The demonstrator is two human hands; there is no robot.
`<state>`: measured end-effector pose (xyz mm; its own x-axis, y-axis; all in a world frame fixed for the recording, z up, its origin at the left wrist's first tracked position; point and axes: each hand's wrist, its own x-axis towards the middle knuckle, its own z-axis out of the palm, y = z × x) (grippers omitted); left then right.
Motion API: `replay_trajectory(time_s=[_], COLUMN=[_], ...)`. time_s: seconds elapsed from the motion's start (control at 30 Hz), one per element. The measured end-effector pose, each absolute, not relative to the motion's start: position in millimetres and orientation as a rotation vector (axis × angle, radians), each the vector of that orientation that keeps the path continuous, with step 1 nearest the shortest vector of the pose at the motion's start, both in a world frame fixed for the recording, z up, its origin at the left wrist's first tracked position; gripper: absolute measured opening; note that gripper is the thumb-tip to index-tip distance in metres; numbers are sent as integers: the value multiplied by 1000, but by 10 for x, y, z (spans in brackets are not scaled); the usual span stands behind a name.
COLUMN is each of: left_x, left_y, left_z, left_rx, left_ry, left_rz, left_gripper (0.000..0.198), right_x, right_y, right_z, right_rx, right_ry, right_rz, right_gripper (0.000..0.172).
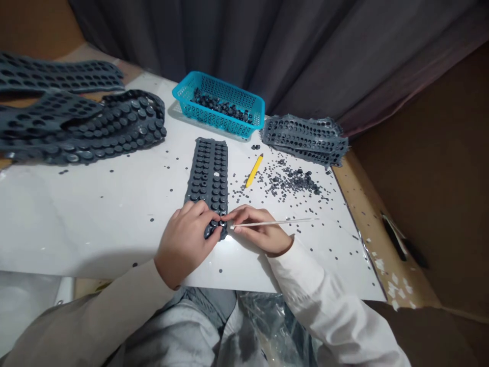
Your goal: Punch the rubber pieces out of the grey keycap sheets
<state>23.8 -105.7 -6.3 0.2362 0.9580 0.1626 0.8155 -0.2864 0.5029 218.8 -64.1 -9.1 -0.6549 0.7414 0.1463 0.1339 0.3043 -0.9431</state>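
Note:
A dark grey rubber sheet (208, 168) with rows of round moulded caps lies lengthwise before me on the white tabletop. My left hand (189, 234) is closed on its near end, thumb and fingers pinching the edge by the last caps. From the right, my right hand (260, 227) meets the same corner, its fingertips touching a cap beside my left fingertips. A thin white stick (282, 222) is held in my right hand and points off to the right. Whether the right fingertips also pinch a small piece is hidden. One spot on the sheet shows white.
Behind the sheet stands a blue basket (183, 97) of small dark parts. A yellow pen-like tool (254, 171) lies near scattered black bits (298, 181). Perforated sheets (305, 137) are stacked at the back right; more moulded sheets (130, 122) are piled at left.

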Motion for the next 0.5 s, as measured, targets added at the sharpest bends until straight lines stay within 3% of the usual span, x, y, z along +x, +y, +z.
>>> replay_trajectory(time_s=[0.5], left_x=[236], left_y=[-1055], left_z=[-78], left_rx=[2175], left_ry=[1638], left_rz=[672], left_gripper=[15], right_x=[2211], right_y=[-648], right_z=[-98], right_rx=[-772], right_ry=[-1934], right_rz=[1438], right_gripper=[4])
